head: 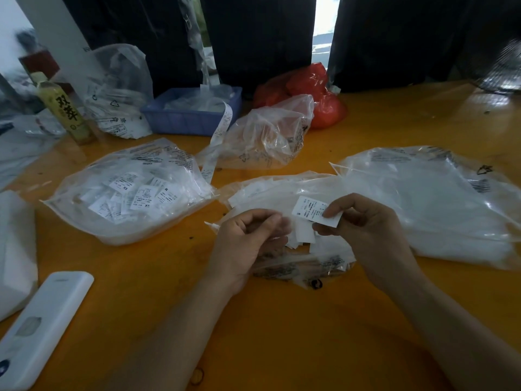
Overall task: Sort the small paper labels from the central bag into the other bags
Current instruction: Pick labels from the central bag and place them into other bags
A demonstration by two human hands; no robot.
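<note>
My right hand (363,224) pinches a small white paper label (308,208) printed with an S, held just above the central clear bag (284,193). A loose heap of white labels (301,237) lies in that bag between my hands. My left hand (248,241) hovers beside the heap with its fingers curled; a blurred white label seems to sit at its fingertips. A clear bag (129,190) full of labels marked XS and M lies to the left. Another large clear bag (439,198) lies to the right.
On the orange table (282,320) a white remote-like device (42,320) lies at the near left. Further back stand a blue basket (191,114), a crumpled clear bag (267,134), a red bag (310,91), a green bottle (66,108) and a hanging label strip (218,136).
</note>
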